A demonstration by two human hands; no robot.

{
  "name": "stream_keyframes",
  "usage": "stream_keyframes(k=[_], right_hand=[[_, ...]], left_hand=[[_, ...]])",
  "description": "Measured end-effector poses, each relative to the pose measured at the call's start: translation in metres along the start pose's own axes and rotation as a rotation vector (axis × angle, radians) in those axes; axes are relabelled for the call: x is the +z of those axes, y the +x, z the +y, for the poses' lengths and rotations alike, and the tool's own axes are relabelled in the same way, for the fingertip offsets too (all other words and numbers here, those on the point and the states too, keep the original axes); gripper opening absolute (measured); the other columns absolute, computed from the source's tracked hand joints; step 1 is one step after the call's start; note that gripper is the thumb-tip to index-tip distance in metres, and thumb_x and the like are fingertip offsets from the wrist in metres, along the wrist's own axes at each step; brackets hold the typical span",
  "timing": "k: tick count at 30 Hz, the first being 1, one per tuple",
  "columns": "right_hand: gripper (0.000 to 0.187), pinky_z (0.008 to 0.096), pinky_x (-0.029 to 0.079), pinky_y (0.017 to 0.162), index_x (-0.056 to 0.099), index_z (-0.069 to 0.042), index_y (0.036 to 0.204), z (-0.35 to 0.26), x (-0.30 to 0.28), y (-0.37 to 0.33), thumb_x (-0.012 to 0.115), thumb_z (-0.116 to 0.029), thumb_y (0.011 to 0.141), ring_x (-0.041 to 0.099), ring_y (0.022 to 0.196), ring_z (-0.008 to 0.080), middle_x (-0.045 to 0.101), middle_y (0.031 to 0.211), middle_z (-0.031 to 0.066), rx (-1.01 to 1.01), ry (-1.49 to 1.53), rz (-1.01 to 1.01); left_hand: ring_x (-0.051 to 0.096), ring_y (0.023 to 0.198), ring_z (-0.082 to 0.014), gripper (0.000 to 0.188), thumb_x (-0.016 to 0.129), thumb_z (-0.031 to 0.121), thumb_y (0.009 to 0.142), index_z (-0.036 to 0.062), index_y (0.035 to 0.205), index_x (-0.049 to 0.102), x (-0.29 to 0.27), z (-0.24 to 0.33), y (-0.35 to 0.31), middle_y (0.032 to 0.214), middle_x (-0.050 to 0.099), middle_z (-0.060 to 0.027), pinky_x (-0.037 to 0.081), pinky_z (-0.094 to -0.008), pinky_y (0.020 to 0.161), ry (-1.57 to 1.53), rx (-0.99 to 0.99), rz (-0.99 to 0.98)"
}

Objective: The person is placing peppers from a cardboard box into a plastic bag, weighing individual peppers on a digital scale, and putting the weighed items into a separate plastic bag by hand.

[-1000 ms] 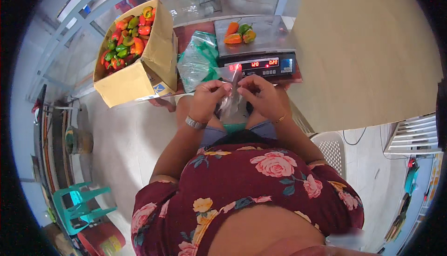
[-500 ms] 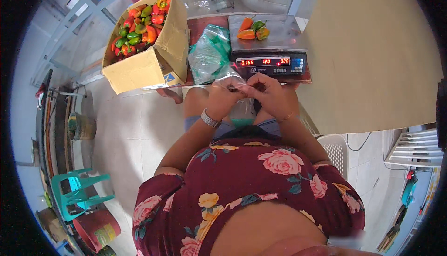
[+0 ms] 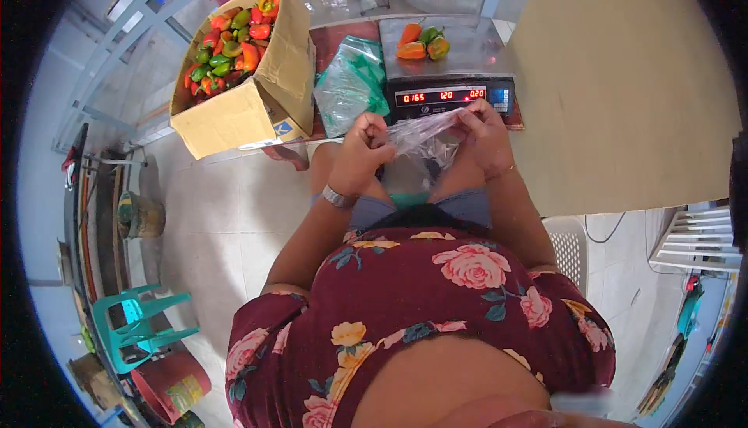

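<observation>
Maroon flrl top [image 3: 405, 292], blue shorts [image 3: 469, 210], silver L-wrist watch [image 3: 336, 197]

The held bag [image 3: 425, 130] is thin, clear plastic, glossy and crinkled; the green-and-clear bundle [image 3: 351, 85] on the counter [image 3: 331, 36] is filmy, shiny plastic too. At the counter's left end, the box [image 3: 290, 70] is matt cardboard, the peppers [image 3: 232, 49] inside waxy and glossy. Toward the right end, the scale [image 3: 452, 79] has a smooth, softly reflecting metal plate [image 3: 471, 42] and a dark, plastic-looking front panel [image 3: 452, 95]
</observation>
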State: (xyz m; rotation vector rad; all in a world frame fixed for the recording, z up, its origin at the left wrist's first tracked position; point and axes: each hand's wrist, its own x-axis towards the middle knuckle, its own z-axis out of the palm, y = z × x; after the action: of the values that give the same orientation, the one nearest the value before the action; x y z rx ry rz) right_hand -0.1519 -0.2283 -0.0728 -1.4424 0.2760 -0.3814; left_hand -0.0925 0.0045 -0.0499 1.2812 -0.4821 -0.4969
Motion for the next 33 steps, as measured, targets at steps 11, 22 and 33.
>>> stream_keyframes(k=[11, 22, 33], right_hand=[[0.04, 0.0258, 0.043, 0.064, 0.049, -0.009, 0.101, -0.057, 0.04, -0.031, 0.074, -0.021, 0.071, 0.048, 0.072, 0.0106, 0.047, 0.08, -0.0001, -0.168, -0.686, -0.179], [0.033, 0.041, 0.047, 0.074, 0.051, -0.005, 0.096, -0.052, 0.047, -0.032, 0.069, -0.011, 0.069, 0.056, 0.087, 0.0349, 0.054, 0.092, 0.0145, -0.241, -1.02, -0.168], [0.031, 0.0334, 0.047, 0.077, 0.052, -0.004, 0.103, -0.011, 0.032, -0.018, 0.065, -0.008, 0.076, 0.06, 0.091, 0.0191, 0.06, 0.098, 0.0055, 0.341, 0.467, -0.352]], left_hand=[[0.052, 0.056, -0.0103, 0.016, 0.057, 0.002, 0.08, 0.0045, 0.094, 0.05, 0.014, -0.016, 0.003, 0.08, 0.051, -0.0061, 0.043, -0.0247, 0.042, 0.124, 0.026, 0.446], [0.051, 0.076, -0.0052, 0.012, 0.062, 0.006, 0.079, 0.0058, 0.086, 0.053, 0.019, -0.002, -0.007, 0.085, 0.051, -0.0003, 0.042, -0.0228, 0.057, 0.243, 0.087, 0.057], [0.048, 0.061, -0.0088, 0.027, 0.058, 0.005, 0.077, 0.0042, 0.101, 0.046, 0.01, 0.009, -0.009, 0.081, 0.05, -0.0026, 0.043, -0.0228, 0.054, 0.706, -0.105, 0.404]])
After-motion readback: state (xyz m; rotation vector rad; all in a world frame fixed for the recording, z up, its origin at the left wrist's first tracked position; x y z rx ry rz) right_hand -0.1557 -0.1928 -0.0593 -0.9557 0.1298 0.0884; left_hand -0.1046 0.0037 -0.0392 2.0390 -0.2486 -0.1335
